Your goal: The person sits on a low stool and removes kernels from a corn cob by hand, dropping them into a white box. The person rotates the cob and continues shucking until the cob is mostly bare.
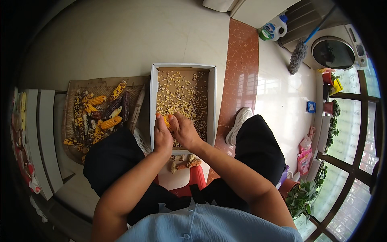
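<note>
My left hand [162,135] and my right hand [185,130] are closed together around a yellow corn cob [166,119], over the near part of a shallow cardboard box [212,92]. Only a small bit of the cob shows between my thumbs and fingers. Loose corn kernels [177,90], yellow with some darker ones, lie scattered over the box's brown bottom, thicker toward my hands. Left of the box, a woven mat [107,83] bears a heap of corn cobs [110,122] in yellow, pale, mottled and dark purple.
Several stripped cobs [187,164] lie between my legs by the box's near edge, beside something red [197,176]. A grey slatted bench [45,141] stands at the left. On the right are potted plants [304,197], a duster [298,56], a detergent bottle [274,29] and a washing machine [334,52].
</note>
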